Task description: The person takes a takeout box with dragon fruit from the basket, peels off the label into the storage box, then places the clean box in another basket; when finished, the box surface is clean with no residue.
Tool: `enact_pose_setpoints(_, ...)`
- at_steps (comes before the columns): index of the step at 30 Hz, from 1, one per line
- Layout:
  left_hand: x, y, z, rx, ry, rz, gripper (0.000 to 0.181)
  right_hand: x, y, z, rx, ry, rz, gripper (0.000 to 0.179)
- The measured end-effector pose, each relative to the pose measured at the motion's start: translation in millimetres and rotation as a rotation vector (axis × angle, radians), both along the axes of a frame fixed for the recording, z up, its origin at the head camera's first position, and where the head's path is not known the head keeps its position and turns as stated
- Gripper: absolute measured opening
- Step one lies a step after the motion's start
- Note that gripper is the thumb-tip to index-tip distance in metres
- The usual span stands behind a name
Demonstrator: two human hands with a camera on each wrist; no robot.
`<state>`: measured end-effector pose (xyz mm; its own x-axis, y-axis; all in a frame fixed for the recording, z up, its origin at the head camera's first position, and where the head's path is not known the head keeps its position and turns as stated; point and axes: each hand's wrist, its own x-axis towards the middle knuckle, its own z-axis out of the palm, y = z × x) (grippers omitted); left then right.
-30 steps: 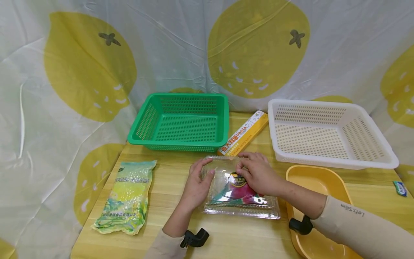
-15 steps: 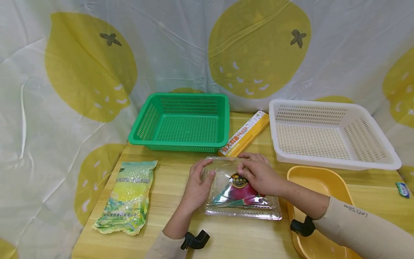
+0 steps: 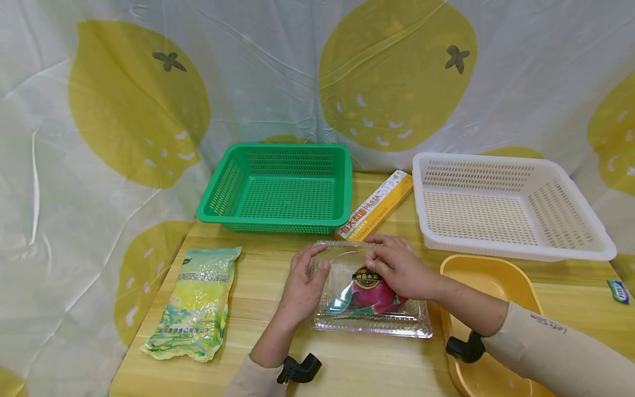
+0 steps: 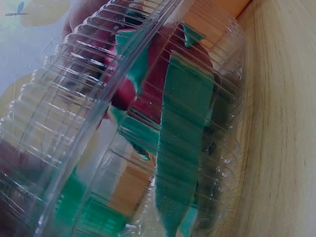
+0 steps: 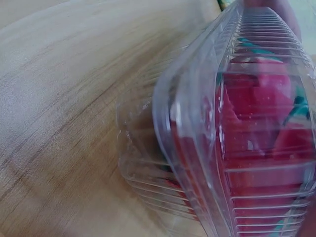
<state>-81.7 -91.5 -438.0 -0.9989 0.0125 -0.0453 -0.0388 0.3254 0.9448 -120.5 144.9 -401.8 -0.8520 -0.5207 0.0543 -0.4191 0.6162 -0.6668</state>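
A clear plastic clamshell fruit box (image 3: 347,322) lies at the middle of the table, its lid down over a pink-red dragon fruit (image 3: 369,298) with green scales. A black and gold round label (image 3: 368,277) sits on the lid. My left hand (image 3: 302,284) holds the box's left side, thumb over the lid and fingers toward the far corner. My right hand (image 3: 399,270) grips the lid's far right part with bent fingers, its thumb beside the label. In the left wrist view, green scales (image 4: 185,123) show through the ribbed wall; in the right wrist view, red skin (image 5: 256,98) does.
Behind the box stand a green basket (image 3: 275,226) and a white basket (image 3: 496,251), with a pasta box (image 3: 377,207) slanted between them. A yellow-green food bag (image 3: 195,303) lies left. A yellow tray (image 3: 448,270) is under my right forearm; a small packet (image 3: 618,291) lies far right.
My right hand has shifted very slightly right, so more of the label shows. The reflections on the lid have changed. My left hand stays at the box's left side.
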Motion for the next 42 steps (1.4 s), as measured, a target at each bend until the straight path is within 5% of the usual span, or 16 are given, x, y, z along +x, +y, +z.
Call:
enact_pose_setpoints(34,0.2,1.2,1.0,-0.006,0.004,0.008,0.038,-6.0,12,7.3,-0.041,-0.143,0.026,0.018)
enact_pose_setpoints(42,-0.4,-1.4,-0.3,-0.004,0.000,0.008,0.038,-15.0,22,19.6,-0.309,-0.349,-0.078,0.027)
